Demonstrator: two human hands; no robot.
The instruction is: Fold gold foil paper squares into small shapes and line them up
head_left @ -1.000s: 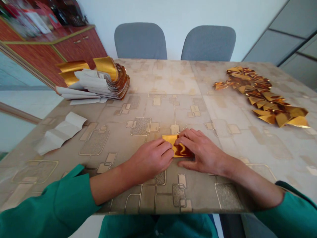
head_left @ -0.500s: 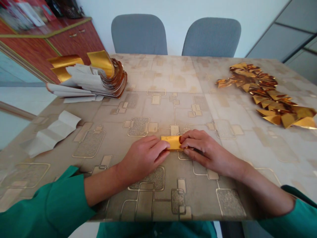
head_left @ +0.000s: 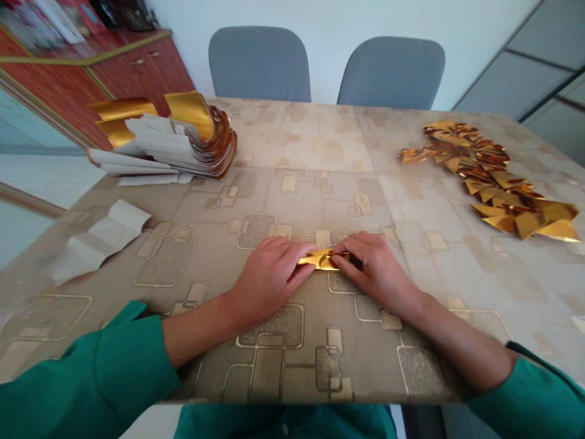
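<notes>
While the bare left hand pinches one end of a small, narrow folded piece of shiny gold foil paper, the bare right hand pinches the other, fingers closed on it; contact with the beige, geometric-patterned counter beneath cannot be told. Left of the foil piece: one creased sheet of off-white paper, lying flat-side down with raised folds. Beyond it, to the left: one thick, curled stack of gold-faced, white-backed paper sheets. Beyond it, to the right: one long, overlapping heap of folded gold foil shapes. Farthest beyond: two grey, round-topped chairs
</notes>
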